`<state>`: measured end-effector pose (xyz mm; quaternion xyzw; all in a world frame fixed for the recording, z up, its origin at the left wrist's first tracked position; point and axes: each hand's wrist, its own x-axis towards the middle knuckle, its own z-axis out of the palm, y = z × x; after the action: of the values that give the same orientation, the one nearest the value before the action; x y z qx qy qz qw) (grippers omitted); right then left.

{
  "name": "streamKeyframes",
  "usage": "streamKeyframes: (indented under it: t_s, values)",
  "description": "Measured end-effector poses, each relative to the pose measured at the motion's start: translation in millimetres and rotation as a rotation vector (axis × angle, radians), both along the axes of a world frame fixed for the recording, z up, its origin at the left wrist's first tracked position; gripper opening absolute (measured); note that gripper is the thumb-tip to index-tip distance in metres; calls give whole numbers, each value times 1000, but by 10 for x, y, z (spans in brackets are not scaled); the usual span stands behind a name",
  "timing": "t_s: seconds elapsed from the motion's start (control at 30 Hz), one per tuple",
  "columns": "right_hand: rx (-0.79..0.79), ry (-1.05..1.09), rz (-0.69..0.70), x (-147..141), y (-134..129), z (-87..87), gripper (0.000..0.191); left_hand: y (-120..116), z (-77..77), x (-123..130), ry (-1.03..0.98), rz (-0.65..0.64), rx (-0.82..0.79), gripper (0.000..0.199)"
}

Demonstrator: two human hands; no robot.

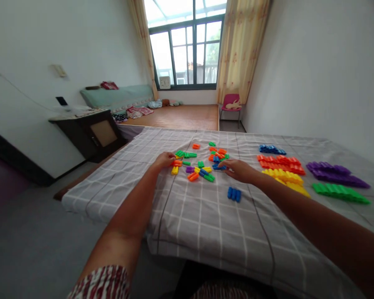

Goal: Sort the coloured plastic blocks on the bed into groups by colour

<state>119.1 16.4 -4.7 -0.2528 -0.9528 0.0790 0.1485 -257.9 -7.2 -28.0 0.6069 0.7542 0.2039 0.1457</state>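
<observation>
A loose pile of small ribbed plastic pieces in several colours lies mid-table. My left hand (166, 160) is at the pile's left edge, fingers curled in beside an orange piece (177, 163) and a yellow piece (175, 170); what the fingertips hold, if anything, is hidden. At the right side of the pile, my right hand (237, 169) pinches a blue piece (217, 167). Green pieces (187, 155) and another orange piece (193, 177) lie between the hands. Nearer me, several blue pieces (234, 194) sit side by side.
Sorted rows stand at the right: blue (272, 149), orange (280, 164), yellow (283, 176), purple (335, 173) and green (341, 193). A grey checked cloth (112, 191) covers the table. Beyond are a bed (187, 116), a pink chair (231, 101) and a dark cabinet (90, 133).
</observation>
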Motion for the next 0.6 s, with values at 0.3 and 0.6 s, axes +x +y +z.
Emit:
streamKeyframes:
  t_s: [0.3,0.6]
  values:
    - [101,-287,-65,-1180,440,16,33,-51,-128,118,50,31,177,35]
    - [54,-255,11,-1961,698,-35,47,-39,-118,274,9,-54,215,32]
